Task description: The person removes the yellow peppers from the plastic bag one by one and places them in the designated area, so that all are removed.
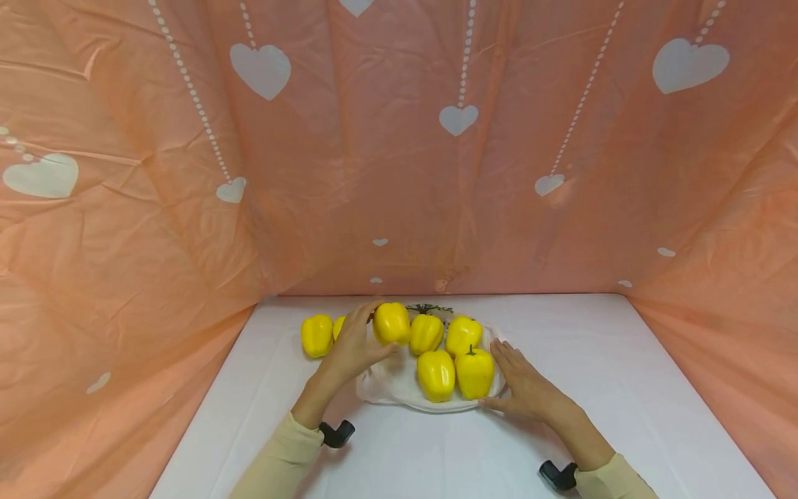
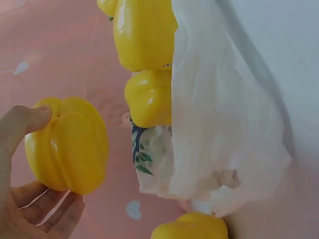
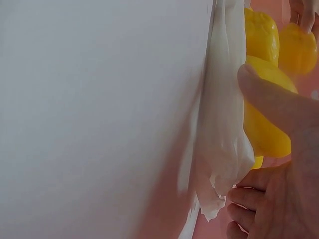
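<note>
My left hand [image 1: 349,353] grips a yellow bell pepper [image 1: 391,324] between thumb and fingers. In the left wrist view that pepper [image 2: 70,144] is held apart from the white bag [image 2: 224,114]. Several more yellow bell peppers [image 1: 436,375] sit on the bag, and the front right one [image 1: 475,374] shows a green stem. At the bag's right side is my right hand [image 1: 530,391], fingers extended and thumb out. The right wrist view shows its thumb [image 3: 254,82] over the bag's edge beside a pepper [image 3: 269,114].
Beyond my left hand, a yellow pepper [image 1: 316,336] stands on the white table [image 1: 561,464], with another [image 1: 339,326] partly hidden behind the hand. A dark tree print [image 1: 430,308] shows at the bag's back. Pink heart-patterned curtains [image 1: 374,173] enclose the table.
</note>
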`<move>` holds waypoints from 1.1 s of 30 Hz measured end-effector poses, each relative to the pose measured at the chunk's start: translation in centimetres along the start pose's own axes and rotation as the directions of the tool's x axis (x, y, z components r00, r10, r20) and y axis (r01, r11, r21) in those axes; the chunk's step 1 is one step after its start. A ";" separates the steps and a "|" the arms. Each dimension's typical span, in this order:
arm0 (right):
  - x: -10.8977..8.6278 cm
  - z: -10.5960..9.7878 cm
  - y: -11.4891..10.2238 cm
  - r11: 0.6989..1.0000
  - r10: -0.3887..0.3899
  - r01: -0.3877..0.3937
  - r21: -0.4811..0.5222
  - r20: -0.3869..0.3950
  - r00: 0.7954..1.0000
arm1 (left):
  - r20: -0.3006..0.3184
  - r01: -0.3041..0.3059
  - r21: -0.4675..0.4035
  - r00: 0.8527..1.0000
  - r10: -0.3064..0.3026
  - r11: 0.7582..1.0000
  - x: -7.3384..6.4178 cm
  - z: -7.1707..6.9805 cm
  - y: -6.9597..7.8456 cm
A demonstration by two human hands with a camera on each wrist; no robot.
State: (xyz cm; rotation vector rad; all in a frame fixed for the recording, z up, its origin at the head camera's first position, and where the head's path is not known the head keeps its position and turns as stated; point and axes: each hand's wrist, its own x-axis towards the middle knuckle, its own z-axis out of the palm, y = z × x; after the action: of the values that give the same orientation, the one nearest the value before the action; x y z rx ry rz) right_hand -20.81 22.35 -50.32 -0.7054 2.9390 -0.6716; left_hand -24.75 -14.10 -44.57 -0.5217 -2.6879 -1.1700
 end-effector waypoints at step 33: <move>0.0 0.1 0.1 1.000 0.000 0.000 -0.008 0.007 1.000 | -0.149 0.005 0.013 0.989 -0.003 1.000 -2.2 -5.5 -5.9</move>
State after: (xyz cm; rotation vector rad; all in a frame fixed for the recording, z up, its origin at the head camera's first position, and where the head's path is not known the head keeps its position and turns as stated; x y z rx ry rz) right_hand -20.88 22.37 -50.43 -0.7072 2.9371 -0.6563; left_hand -24.85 -22.43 -45.40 -0.4097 -2.5699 -1.1436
